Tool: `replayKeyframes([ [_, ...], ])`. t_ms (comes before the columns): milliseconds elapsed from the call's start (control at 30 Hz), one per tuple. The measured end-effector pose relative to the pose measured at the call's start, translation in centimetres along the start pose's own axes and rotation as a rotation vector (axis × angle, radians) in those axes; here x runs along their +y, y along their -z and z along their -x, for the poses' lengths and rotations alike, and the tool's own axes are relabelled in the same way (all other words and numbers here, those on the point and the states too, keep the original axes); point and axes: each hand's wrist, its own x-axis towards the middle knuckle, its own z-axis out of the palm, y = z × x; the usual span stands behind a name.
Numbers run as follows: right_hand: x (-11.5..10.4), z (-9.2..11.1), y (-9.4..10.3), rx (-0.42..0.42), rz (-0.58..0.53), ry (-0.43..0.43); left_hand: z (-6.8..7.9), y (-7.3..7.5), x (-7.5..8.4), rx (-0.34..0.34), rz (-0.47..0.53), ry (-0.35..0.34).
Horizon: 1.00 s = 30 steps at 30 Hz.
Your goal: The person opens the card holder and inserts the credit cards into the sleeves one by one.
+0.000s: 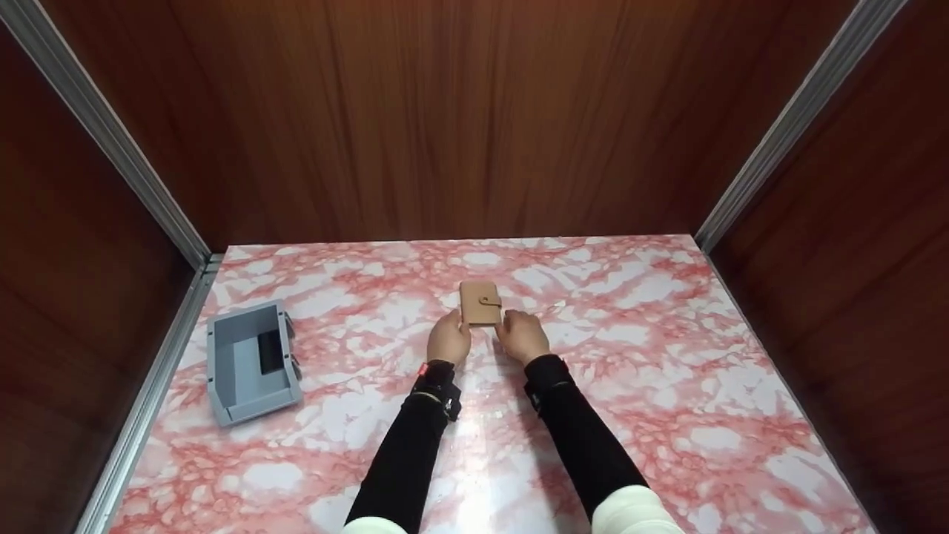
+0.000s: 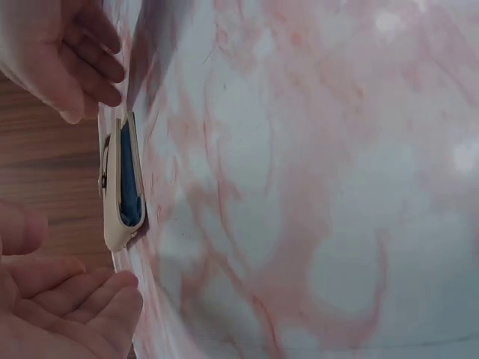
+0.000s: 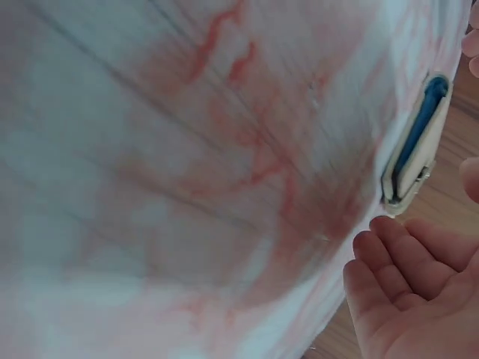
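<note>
A tan card holder with a snap strap lies on the table, its strap side to the right. Its blue inside shows along the edge of the card holder in the left wrist view. My left hand is beside its lower left corner, fingers extended and slightly bent. On the opposite side, my right hand has its fingertips close to the lower right corner. Both wrist views show relaxed fingers around the holder, with a small gap between the right hand and its end.
A grey plastic bin stands at the left of the table, with a black rectangular piece inside. The red-and-white marbled table is enclosed by brown wood-look panels at the back and sides.
</note>
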Motion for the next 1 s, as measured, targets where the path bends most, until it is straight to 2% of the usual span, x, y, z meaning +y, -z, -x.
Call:
replayKeyframes([
  [167,0.06,-0.13,-0.35,-0.009,-0.004,0.003,-0.49,-0.14,-0.44,-0.085,0.027,0.049],
  [267,0.00,-0.22,-0.41,-0.001,-0.023,0.031,-0.70,-0.43,-0.85,-0.120,0.047,0.043],
  [467,-0.24,-0.30,-0.56,0.046,-0.076,0.109,-0.69,-0.79,-0.82,-0.179,0.156,0.032],
  [733,-0.57,-0.48,-0.55,0.024,-0.126,0.080,-0.71,-0.56,-0.24,-0.166,0.252,0.133],
  [900,-0.64,-0.56,-0.44,0.016,-0.160,0.060,-0.81,-0.58,-0.21,-0.131,0.249,0.190],
  [1000,-0.67,-0.55,-0.26,-0.013,-0.206,0.006,-0.85,-0.69,-0.32,-0.107,0.249,0.215],
])
